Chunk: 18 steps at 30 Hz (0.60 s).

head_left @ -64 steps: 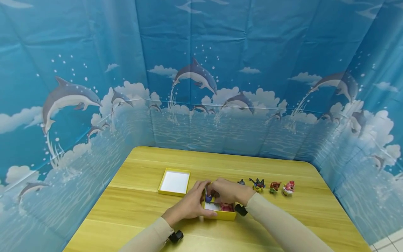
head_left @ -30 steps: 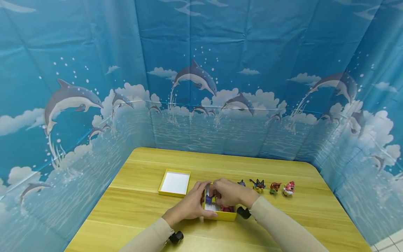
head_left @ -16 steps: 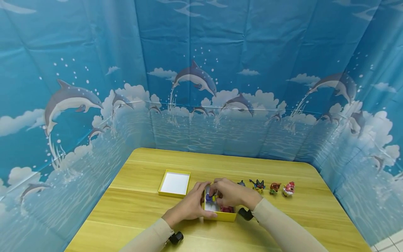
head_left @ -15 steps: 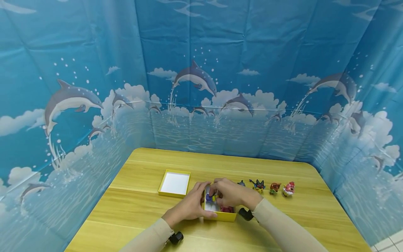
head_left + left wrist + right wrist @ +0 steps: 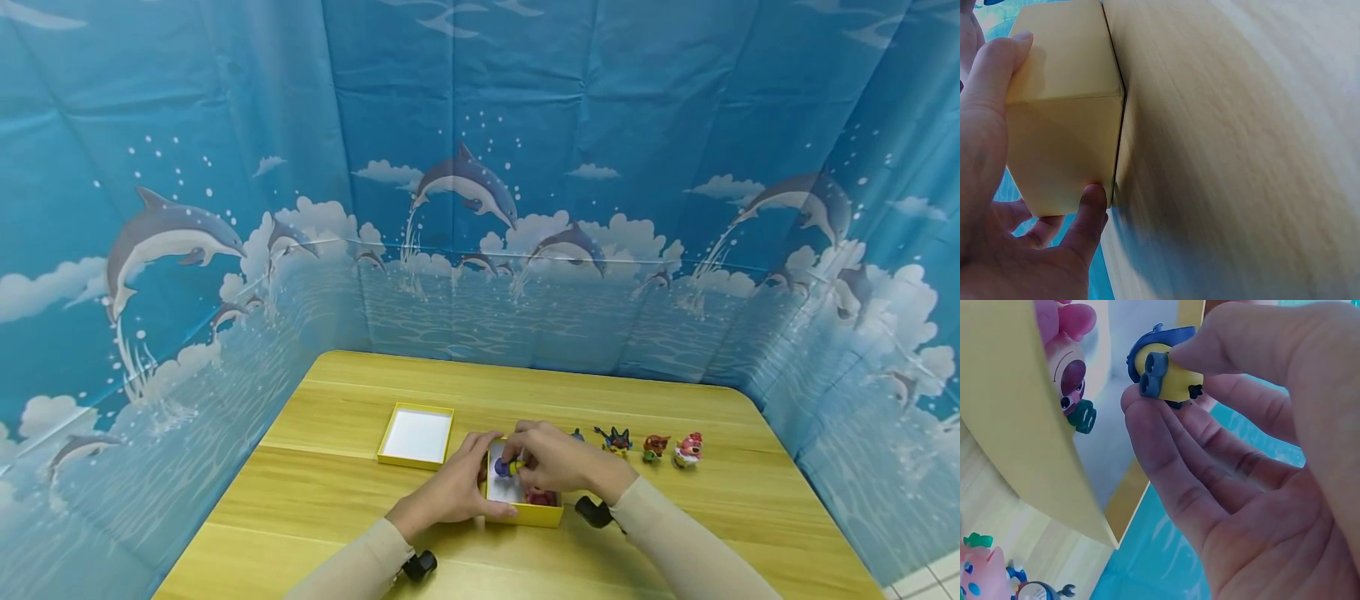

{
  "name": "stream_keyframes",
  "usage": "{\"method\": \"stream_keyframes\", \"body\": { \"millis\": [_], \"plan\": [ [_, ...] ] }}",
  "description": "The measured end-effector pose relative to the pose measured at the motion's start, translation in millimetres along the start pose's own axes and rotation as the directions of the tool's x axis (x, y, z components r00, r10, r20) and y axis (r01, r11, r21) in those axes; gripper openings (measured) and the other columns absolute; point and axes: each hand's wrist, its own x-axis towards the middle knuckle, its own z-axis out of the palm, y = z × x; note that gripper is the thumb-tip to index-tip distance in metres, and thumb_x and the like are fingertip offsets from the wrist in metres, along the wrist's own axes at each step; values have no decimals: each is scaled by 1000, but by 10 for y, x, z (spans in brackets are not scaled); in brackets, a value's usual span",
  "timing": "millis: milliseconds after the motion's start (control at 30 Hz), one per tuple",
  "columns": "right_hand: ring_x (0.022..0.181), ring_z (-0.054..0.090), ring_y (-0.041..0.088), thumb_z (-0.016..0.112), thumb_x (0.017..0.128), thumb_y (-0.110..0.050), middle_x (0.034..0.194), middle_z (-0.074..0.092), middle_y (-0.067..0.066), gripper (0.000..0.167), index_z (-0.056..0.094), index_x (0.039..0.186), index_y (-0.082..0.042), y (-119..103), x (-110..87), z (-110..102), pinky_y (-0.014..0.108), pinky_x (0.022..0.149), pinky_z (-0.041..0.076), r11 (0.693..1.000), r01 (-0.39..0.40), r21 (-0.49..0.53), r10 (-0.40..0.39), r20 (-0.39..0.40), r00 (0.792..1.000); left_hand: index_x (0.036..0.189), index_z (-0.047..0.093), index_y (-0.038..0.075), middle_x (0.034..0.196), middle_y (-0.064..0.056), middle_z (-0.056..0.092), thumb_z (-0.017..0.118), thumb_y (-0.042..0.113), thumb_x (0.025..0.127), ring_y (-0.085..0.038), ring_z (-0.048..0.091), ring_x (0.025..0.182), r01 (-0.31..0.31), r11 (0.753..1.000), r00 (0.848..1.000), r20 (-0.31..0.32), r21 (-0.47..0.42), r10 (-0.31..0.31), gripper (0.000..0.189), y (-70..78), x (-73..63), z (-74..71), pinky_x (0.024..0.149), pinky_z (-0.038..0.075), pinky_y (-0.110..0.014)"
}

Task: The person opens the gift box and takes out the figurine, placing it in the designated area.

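My left hand (image 5: pixel 456 485) steadies an open yellow box (image 5: pixel 536 517), thumb on its near wall and fingers round its left side. The left wrist view shows that thumb and fingertips against the outside of the box (image 5: pixel 1066 144). Over the opening, my right hand (image 5: pixel 557 458) pinches a small yellow Minion figurine (image 5: pixel 1169 372) with a blue hat and grey goggles between thumb and fingers. Inside the box lies a pink toy figure (image 5: pixel 542 497); in the right wrist view this pink figure (image 5: pixel 1071 375) has a green part, and its far end is cut off.
A shallow yellow lid (image 5: pixel 414 433), white inside, lies left of the box. Rightward stand a black-eared figure (image 5: pixel 617 442), a reddish-brown figure (image 5: pixel 655 447) and a pink figure (image 5: pixel 687 450). A blue-grey figure (image 5: pixel 577 434) is partly hidden behind my right hand. A dolphin-print curtain (image 5: pixel 480 317) encloses the table.
My right hand has risen slightly and shifted right, bringing the Minion figurine away from the box's left side. My left hand and the box have stayed put.
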Motion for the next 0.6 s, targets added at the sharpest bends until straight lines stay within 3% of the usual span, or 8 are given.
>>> {"method": "stream_keyframes", "body": {
  "millis": [367,600],
  "plan": [
    [91,68,1,75,102,1,121,78,7,26,82,124,-10,0,-90,-63,23,81,63,999,33,-43,-35,-56,998,185,29,13,178,-12,45,96,66,93,-18,60,134,3,1000,1000,-8,6,-3,126,4,2,9,115,58,-45],
    [84,64,0,75,105,-1,118,77,5,17,82,118,-10,-31,-146,-112,23,76,60,998,38,-56,-42,-86,995,184,30,14,176,-13,47,96,65,92,-15,59,124,-2,1000,1000,-6,18,2,125,10,16,-5,107,57,-39]
  ]
}}
